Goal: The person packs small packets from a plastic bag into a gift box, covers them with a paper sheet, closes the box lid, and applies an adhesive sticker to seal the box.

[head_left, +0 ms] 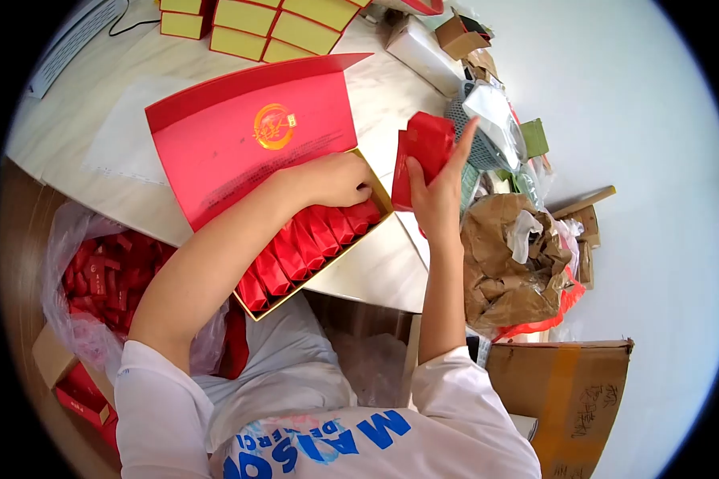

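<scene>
An open red box (252, 144) with a gold emblem inside its raised lid lies tilted at the table's edge. Red foil packets (311, 239) stand in a row in its tray. My left hand (343, 180) reaches in at the far right end of the row, fingers curled down over the packets; what they hold, if anything, is hidden. To the right of the box, my right hand (439, 191) is raised above the table, holding several red packets (430, 148) between thumb and fingers, the index finger stretched upward.
Yellow-and-red boxes (280, 28) are stacked at the back. A plastic bag of red packets (108, 275) is at the left. Crumpled brown paper (511, 263), a grey basket (479, 148) and a cardboard carton (559, 399) are at the right.
</scene>
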{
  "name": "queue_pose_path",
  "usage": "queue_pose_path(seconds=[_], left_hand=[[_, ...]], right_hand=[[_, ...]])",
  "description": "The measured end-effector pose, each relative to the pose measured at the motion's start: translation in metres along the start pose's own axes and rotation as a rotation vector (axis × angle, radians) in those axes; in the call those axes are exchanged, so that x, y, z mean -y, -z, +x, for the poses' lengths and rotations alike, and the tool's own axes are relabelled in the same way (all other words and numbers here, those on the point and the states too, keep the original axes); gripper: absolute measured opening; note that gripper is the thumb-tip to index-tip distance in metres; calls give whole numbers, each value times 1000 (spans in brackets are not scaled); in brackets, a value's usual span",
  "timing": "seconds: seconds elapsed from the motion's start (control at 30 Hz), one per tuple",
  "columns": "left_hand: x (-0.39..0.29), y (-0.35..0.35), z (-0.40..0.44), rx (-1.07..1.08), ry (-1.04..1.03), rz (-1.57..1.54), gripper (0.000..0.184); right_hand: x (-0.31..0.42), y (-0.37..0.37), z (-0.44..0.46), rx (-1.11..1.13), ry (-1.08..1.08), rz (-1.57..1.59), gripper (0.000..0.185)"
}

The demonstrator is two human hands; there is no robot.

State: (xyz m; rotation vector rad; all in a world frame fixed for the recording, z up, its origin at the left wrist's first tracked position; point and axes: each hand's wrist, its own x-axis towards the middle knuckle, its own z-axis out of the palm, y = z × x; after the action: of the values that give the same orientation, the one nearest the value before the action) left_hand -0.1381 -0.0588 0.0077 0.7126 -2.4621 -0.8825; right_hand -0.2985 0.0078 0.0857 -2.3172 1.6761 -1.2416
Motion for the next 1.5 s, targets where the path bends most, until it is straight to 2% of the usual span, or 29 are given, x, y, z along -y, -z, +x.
queue_pose_path(seconds=[0.13, 0.2, 0.23, 0.27, 0.33, 0.4, 0.43, 0.5, 0.53, 0.6, 0.63, 0.73, 0.93, 1.0, 1.17, 1.33, 1.4, 1.5], left_hand=[[-1, 4, -1, -18, -92, -4, 20], [-3, 6, -3, -30, -83, 4, 22], [-10, 12, -5, -7, -15, 29, 23], [-14, 15, -6, 15, 52, 54, 24], [-13, 13, -7, -66, -17, 28, 26], [-14, 15, -7, -39, 71, 65, 25], [-13, 14, -8, -35, 73, 62, 25], [-11, 14, -9, -56, 15, 102, 25], [-10, 13, -9, -55, 17, 101, 25], [-11, 15, -10, -55, -17, -17, 26], [-13, 16, -11, -56, -11, -16, 26], [-15, 19, -12, -37, 45, 36, 27], [-15, 18, -10, -109, 17, 175, 29], [-16, 18, -9, -192, -43, 244, 28], [-21, 26, -9, -206, -26, 303, 27], [-14, 23, -8, -264, -50, 396, 29], [-10, 23, -9, -350, -127, 436, 32], [-9, 24, -8, -333, -113, 396, 32]], right_hand=[[-6, -20, 9, 47, 123, -38, 93], [-6, -28, 6, 90, 199, -72, 90], [-7, -32, 4, 118, 222, -92, 89], [-11, -35, 1, 179, 190, -79, 88], [-7, -32, 2, 191, 185, -69, 82], [-7, -24, 6, 348, 178, -73, 73], [-7, -23, 9, 350, 174, -71, 73], [-10, -24, 22, 299, 261, -7, 54], [-15, -26, 28, 301, 260, -6, 54], [-19, -30, 37, 374, 229, 108, 36], [-17, -34, 34, 341, 128, 145, 20], [-17, -31, 33, 390, 86, 94, 14], [-20, -37, 34, 378, 178, 78, 11], [-20, -38, 35, 398, 185, 64, 10], [-18, -39, 36, 389, 269, -54, 12], [-17, -40, 33, 382, 232, -19, 19], [-18, -42, 28, 384, 184, -4, 21], [-21, -46, 27, 355, 152, 16, 27]])
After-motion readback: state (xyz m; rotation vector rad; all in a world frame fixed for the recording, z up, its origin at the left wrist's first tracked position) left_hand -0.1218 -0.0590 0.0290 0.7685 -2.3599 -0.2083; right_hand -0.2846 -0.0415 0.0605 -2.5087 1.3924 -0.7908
